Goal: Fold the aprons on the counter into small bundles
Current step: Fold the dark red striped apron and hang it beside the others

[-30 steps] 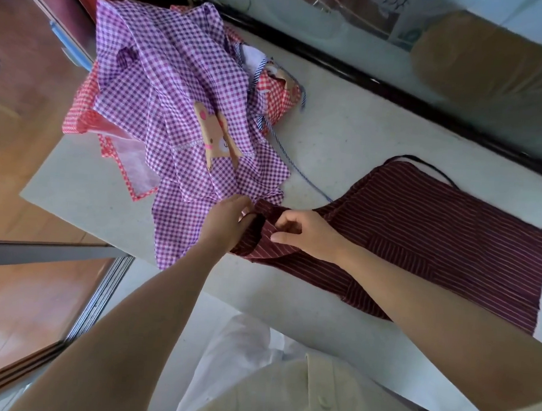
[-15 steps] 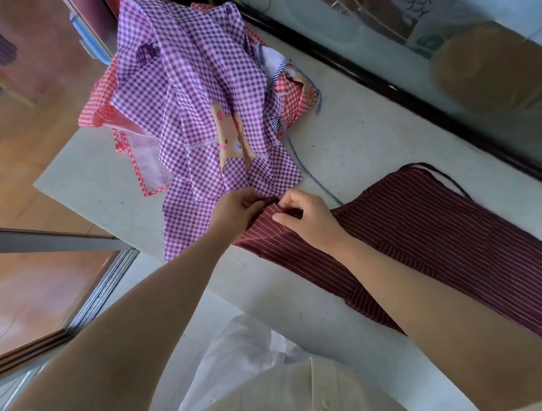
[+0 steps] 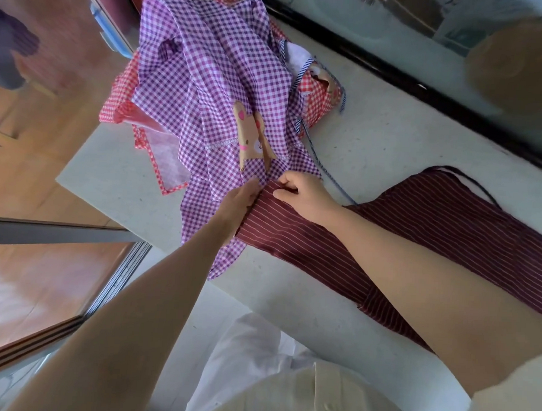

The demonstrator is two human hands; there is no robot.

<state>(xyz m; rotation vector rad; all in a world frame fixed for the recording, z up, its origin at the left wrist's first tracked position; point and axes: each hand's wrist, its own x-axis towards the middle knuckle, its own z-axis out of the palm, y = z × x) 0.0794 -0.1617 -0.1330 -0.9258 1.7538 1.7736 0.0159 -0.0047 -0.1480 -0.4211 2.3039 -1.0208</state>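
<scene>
Between right fingers (image 3: 285, 188): striped apron (image 3: 451, 214) corner, pinched.

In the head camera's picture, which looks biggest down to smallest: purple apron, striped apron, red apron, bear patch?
1. Purple apron and striped apron: about alike; an arm covers part of the striped one, so unranked.
2. Red apron, mostly hidden under the purple one.
3. Bear patch.

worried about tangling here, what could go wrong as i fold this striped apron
The purple checked apron touches the striped apron where the right hand pinches it, so it could get folded in. The blue cord nearby may snag. A tug could drag the purple apron's overhanging hem off the counter.
</scene>
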